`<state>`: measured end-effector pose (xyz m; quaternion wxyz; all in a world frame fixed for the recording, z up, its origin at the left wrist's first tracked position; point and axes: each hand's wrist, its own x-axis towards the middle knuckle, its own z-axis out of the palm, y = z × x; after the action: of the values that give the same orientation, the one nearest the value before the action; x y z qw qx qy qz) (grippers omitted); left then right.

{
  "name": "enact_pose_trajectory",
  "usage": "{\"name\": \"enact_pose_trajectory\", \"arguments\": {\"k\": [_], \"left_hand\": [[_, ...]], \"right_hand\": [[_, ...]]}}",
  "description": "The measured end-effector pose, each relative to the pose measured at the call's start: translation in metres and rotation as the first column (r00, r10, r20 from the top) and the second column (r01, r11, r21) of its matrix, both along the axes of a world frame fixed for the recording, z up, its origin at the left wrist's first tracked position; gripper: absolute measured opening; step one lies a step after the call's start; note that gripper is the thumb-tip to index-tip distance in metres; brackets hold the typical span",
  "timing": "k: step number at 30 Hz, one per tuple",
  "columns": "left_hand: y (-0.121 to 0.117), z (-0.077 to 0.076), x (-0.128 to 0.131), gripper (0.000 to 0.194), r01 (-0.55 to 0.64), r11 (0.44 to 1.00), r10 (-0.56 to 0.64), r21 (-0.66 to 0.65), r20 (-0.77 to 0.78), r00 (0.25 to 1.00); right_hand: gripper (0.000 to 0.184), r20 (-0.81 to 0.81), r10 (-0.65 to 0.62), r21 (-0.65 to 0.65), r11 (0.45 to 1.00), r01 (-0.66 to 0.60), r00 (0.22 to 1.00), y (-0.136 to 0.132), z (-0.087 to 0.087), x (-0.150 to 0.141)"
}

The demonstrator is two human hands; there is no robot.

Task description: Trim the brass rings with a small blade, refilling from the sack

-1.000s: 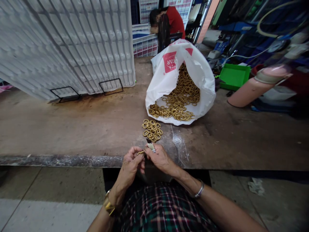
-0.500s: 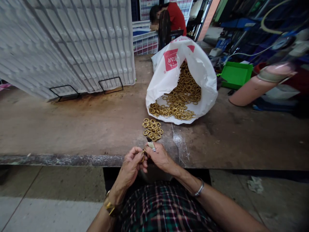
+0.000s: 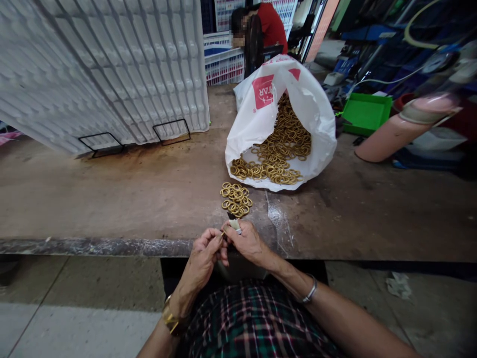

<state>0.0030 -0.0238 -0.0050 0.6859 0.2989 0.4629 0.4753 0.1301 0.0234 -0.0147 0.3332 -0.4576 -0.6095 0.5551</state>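
At the table's front edge my left hand is closed, pinching a gold-coloured ring between thumb and fingers. Touching it from the right, my right hand is closed around a small knife with a pale wrapped handle and a dark blade that points away from me. Most of the ring is hidden by fingers. Just beyond the blade lies a small pile of gold-coloured rings. Behind this pile, a white plastic bag lies with its mouth towards me, holding many more rings.
White ribbed panels stand at the left, with black wire stands at their base. A green tray and a pink bottle are on the right. A person in a red top bends over beyond the wooden table.
The ring has turned in my left fingers and now shows nearly edge-on. Both hands stay close together in almost the same place. The view has shifted slightly.
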Motion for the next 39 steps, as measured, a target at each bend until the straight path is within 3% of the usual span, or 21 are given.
{"name": "enact_pose_trajectory", "arguments": {"k": [9,17,20,24,29,33,39], "left_hand": [[-0.002,-0.005,-0.002,0.019,0.054,0.998,-0.051,0.044,-0.065,0.997],[-0.003,-0.002,-0.002,0.020,0.042,0.999,-0.043,0.034,0.037,0.998],[-0.003,-0.002,-0.003,0.022,-0.009,1.000,0.006,0.027,0.086,0.996],[-0.002,-0.003,-0.003,0.021,-0.023,0.999,0.019,0.033,0.126,0.992],[-0.002,-0.005,-0.004,0.025,-0.042,0.999,0.040,0.015,0.137,0.990],[-0.002,-0.006,-0.004,0.026,-0.048,0.999,0.045,0.013,0.142,0.989],[-0.002,-0.006,-0.003,0.025,-0.046,0.999,0.044,0.018,0.101,0.994]], "right_hand": [[0.021,0.040,0.012,0.018,1.000,-0.012,0.999,0.001,0.002,0.000],[0.018,0.071,-0.043,0.017,0.999,0.042,0.997,0.002,-0.001,-0.001],[0.015,0.196,-0.057,0.119,0.992,0.034,0.979,-0.001,-0.002,0.000],[0.016,0.452,0.022,0.255,0.955,-0.153,0.892,-0.009,0.001,0.002],[0.019,0.628,0.057,0.275,0.917,-0.290,0.776,-0.014,0.006,0.001],[0.022,0.735,0.038,0.241,0.918,-0.314,0.677,-0.015,0.008,0.000],[0.020,0.778,0.018,0.237,0.917,-0.320,0.628,-0.015,0.010,-0.001]]}}
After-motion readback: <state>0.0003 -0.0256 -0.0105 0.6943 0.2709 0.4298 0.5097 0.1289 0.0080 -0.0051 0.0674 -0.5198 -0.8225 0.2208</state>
